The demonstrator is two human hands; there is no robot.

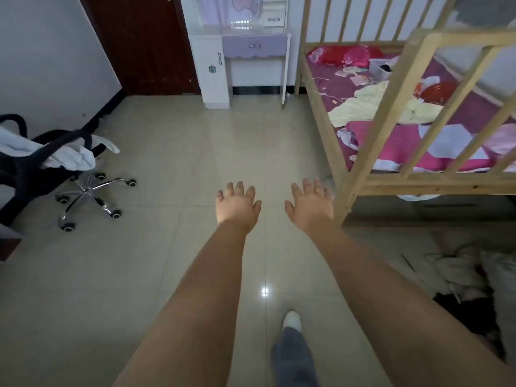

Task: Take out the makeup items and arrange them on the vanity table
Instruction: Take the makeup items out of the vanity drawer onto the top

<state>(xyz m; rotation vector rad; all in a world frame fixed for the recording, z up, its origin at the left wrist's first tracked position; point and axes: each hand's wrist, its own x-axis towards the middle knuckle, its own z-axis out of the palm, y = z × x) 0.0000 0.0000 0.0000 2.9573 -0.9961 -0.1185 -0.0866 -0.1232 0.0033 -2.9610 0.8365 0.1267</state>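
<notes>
A white vanity table [240, 31] with a lilac drawer [254, 46] and a mirror above it stands against the far wall, several steps ahead of me. Both my arms reach forward over the tiled floor. My left hand [237, 203] is open, fingers spread, palm down, holding nothing. My right hand [311, 203] is open too, just left of the bed's wooden corner post. No makeup items can be made out. A clear plastic box [380, 69] with something dark inside sits on the bed.
A wooden bed frame [391, 107] with pink bedding, yellow cloth and red bags fills the right side. A black office chair [55, 163] draped in white cloth stands left. Clothes lie heaped on the floor [474, 280] at right. My foot [291, 319] steps forward.
</notes>
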